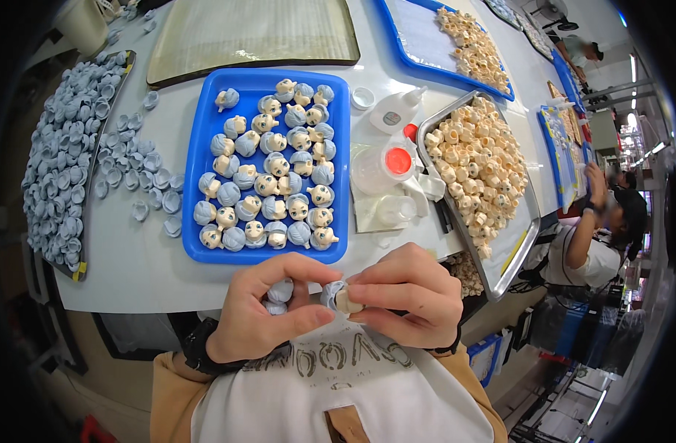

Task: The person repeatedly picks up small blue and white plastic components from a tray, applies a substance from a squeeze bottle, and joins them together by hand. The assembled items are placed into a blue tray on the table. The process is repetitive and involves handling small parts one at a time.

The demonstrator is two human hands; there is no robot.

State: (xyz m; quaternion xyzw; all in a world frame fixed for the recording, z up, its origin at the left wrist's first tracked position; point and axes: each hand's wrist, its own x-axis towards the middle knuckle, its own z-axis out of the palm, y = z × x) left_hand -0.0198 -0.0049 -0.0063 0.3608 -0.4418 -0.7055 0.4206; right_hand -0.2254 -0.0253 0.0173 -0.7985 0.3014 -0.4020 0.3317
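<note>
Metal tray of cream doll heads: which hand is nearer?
Right. The right hand sits just below-left of the metal tray, pinching a small doll head. The left hand is farther left, below the blue tray.

a white table (124, 258) carries a blue tray (197, 159) of small doll heads, a metal tray (526, 240) of beige heads, loose blue-grey hair pieces (142, 184), a squeeze bottle (397, 111) and a wooden board (253, 33).
</note>
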